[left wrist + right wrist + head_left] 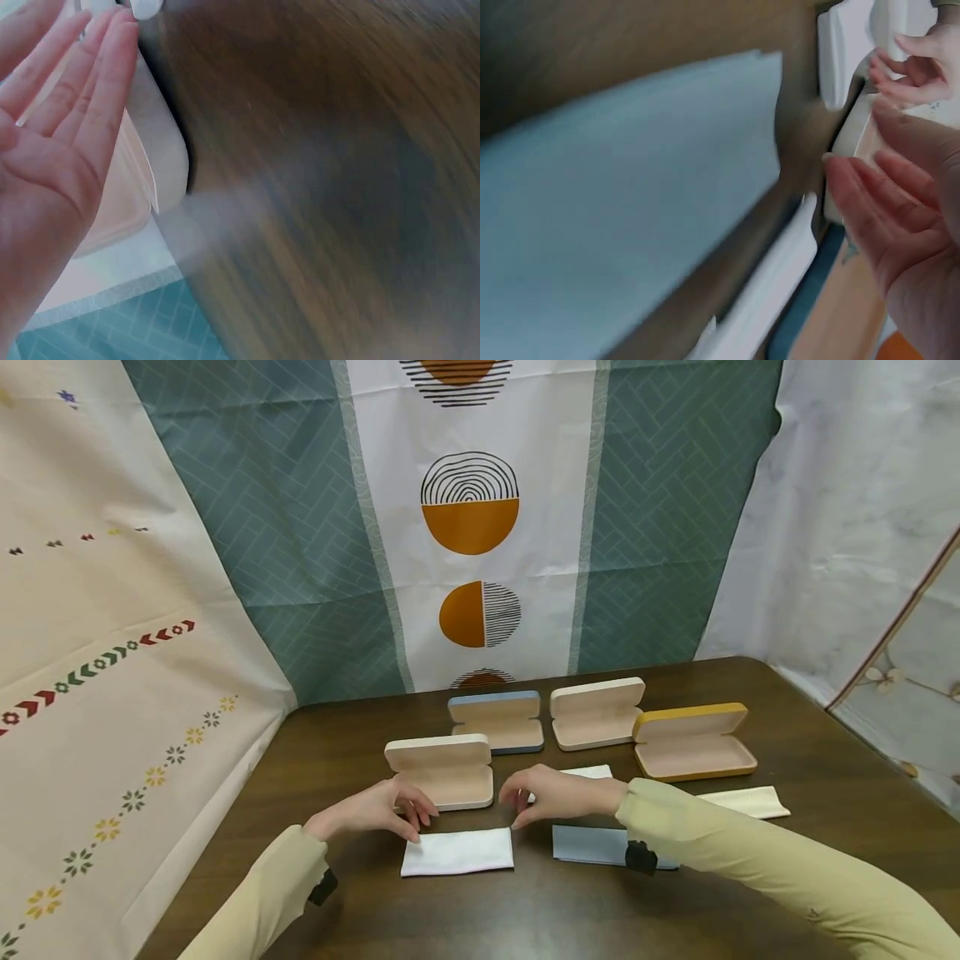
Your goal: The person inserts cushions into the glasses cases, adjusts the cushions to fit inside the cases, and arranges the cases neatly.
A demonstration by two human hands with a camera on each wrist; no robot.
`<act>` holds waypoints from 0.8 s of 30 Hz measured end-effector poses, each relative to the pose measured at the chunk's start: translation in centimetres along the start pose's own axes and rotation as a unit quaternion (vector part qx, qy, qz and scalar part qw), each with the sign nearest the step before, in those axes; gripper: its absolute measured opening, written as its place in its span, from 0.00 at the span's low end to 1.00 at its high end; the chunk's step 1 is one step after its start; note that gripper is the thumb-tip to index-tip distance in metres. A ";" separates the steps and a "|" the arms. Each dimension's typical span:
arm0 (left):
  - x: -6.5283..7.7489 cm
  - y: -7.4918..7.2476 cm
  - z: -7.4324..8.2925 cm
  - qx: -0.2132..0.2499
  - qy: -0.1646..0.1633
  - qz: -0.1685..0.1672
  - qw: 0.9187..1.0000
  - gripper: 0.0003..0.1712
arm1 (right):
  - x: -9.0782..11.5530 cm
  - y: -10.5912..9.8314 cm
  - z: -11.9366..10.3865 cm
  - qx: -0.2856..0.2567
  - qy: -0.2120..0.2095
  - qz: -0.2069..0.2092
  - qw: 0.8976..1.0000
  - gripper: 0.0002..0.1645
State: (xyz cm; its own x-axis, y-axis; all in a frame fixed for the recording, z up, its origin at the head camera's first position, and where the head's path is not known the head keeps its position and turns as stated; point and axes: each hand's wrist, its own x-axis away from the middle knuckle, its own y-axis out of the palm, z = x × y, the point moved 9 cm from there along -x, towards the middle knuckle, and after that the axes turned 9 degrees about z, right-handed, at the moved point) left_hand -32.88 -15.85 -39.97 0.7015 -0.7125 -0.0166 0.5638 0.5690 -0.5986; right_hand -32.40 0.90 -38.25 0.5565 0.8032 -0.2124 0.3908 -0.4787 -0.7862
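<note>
A folded white cloth (457,852) lies flat in front of an open cream glasses case (442,772). My left hand (378,807) hovers at the cloth's upper left corner, thumb close to its edge; contact is unclear. Its fingers look extended in the left wrist view, where the hand (49,157) is beside the case (161,142). Near the upper right corner is my right hand (562,793), fingers bent loosely. In the right wrist view nothing shows between the fingers of the right hand (900,225).
Behind stand a blue case (497,722), another cream case (596,714) and a yellow case (695,743), all open. A blue cloth (588,845), a second white cloth (592,772) and a pale yellow cloth (746,802) lie around my right arm on the dark wooden table (360,910).
</note>
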 end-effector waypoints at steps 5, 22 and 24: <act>-0.3 1.0 0.1 0.024 0.005 -0.027 0.999 0.19 | -0.9 1.2 0.9 -0.041 0.057 0.010 0.997 0.16; -0.6 1.5 -0.4 -0.112 -0.041 -0.008 0.993 0.10 | -1.4 2.9 0.8 -0.013 0.112 -0.019 0.993 0.11; -0.5 1.5 -0.5 -0.115 -0.049 -0.007 0.992 0.10 | -1.4 3.0 0.8 -0.014 0.109 -0.017 0.994 0.11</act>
State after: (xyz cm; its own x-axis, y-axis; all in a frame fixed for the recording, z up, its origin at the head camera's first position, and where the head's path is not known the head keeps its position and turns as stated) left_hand -32.57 -14.86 -41.24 0.7397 -0.6699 0.0631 0.4668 0.4434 -0.7652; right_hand -32.58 -1.36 -40.82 0.6868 0.7249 -0.0524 0.4307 -0.4639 -0.7741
